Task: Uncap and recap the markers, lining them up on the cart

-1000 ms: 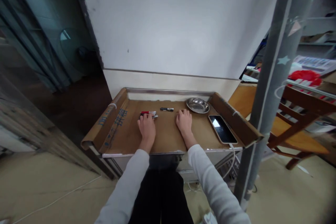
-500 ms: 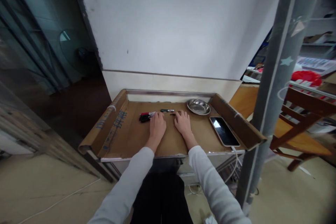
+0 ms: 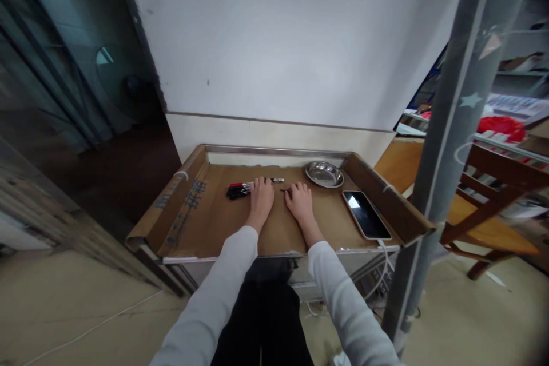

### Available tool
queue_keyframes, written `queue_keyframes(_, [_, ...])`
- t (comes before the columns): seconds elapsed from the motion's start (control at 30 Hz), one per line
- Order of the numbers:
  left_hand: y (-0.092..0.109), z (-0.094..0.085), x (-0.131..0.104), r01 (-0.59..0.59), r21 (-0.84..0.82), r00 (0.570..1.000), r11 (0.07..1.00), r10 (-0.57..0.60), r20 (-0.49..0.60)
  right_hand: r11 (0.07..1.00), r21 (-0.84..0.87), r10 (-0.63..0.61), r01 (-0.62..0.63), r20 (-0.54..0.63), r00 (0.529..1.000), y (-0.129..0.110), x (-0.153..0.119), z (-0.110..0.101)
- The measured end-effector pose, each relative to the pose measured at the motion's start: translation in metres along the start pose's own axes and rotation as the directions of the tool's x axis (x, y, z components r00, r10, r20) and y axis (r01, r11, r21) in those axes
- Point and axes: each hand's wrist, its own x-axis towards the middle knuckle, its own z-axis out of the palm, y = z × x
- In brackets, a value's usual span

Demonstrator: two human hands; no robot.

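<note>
My left hand reaches over the middle of the cardboard-lined tray table, palm down with its fingers extended. Its fingertips cover part of a black marker, whose light end sticks out to the right. Left of that hand lies a bundle of pens, black ones and a red one; their right ends are partly hidden behind it. Close by on the right, my right hand is closed, its fingers bent down to the cardboard. A thin dark object pokes out by its fingertips; most of it is hidden.
A shiny metal bowl stands at the back right. Before it lies a phone with a white cable. Raised cardboard sides edge the table. A grey pole and a wooden chair are to the right.
My left hand has shifted right and slightly away from me, off the pen bundle and over the black marker. The right hand has hardly moved.
</note>
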Motion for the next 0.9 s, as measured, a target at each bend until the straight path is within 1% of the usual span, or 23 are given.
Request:
queue_keyframes(0.1, [-0.0022,-0.0025,-0.0009,0.002,-0.036,1.000,0.999,-0.001,0.007,0.998,-0.006,0.065,-0.065,-0.016,0.998,0.0016,0.0003,0.0000])
queue_keyframes(0.2, [-0.0048,-0.0016,-0.0015,-0.016,-0.056,1.000,0.998,0.017,0.026,0.997,-0.010,0.083,-0.083,-0.024,0.996,0.0028,0.0005,0.0005])
queue_keyframes(0.3, [-0.0065,0.0005,-0.0013,-0.054,-0.073,0.997,0.996,0.058,0.059,0.999,-0.005,0.052,-0.052,-0.025,0.998,0.0028,0.0008,0.0009])
queue_keyframes(0.47, [-0.0065,-0.0018,0.0007,-0.112,-0.149,0.987,0.982,0.127,0.098,0.998,0.021,-0.056,0.057,-0.024,0.998,0.0015,0.0018,-0.0005])
queue_keyframes(0.6, [-0.0063,-0.0046,0.0018,-0.169,-0.234,0.977,0.957,0.194,0.091,0.993,0.072,-0.096,0.098,-0.038,0.995,0.0024,0.0026,-0.0019])
queue_keyframes(0.7, [-0.0060,-0.0048,0.0017,-0.169,-0.351,0.978,0.921,0.201,0.057,0.988,0.119,-0.092,0.099,-0.061,0.994,0.0039,0.0031,-0.0017])
queue_keyframes(0.77, [-0.0054,-0.0049,0.0013,-0.158,-0.443,0.979,0.882,0.198,0.044,0.982,0.149,-0.111,0.120,-0.066,0.992,0.0045,0.0037,-0.0008])
queue_keyframes(0.9, [-0.0051,-0.0060,0.0004,-0.138,-0.630,0.980,0.764,0.197,0.024,0.938,0.272,-0.206,0.216,-0.064,0.976,0.0054,0.0050,0.0004])
